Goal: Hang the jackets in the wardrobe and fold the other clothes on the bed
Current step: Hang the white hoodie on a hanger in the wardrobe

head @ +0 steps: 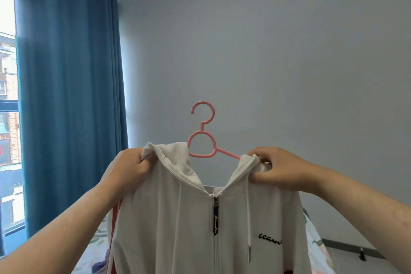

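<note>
Pale blue-grey wall [266, 51] fills most of the view, with a blue curtain [66, 95] hanging full height on the left beside a bright window [7, 95] that shows buildings outside. Low in the frame, a bed [315, 247] with a floral sheet shows on both sides of the garment. Both bare arms are raised in front of the wall, holding up a white jacket [178, 229], a zip-front hoodie, well above the bed. Left hand [127, 171] is clenched around a bunch of hood fabric at the jacket's left shoulder, fingers curled tight. Right hand [280, 169] pinches the hood edge at the right shoulder, thumb below and fingers curled over the top. A pink hanger [202, 131] stands upright between the hands, its hook above the collar and open to the left. Its right arm slopes down to the fabric under the right hand; its left arm is hidden behind the hood, so probably inside the shoulder, but cannot tell. Zipper pull [215, 218] hangs at the chest with the zip closed below it and the neck open above. A white drawstring [248, 218] with a metal tip hangs on the right, next to black script lettering [270, 236]. Red stripe [114, 229] runs down the left sleeve edge. Dark garment [101, 267] lies on the bed at lower left, partly cut off. Dark rail [353, 249] sits low on the wall at right.
</note>
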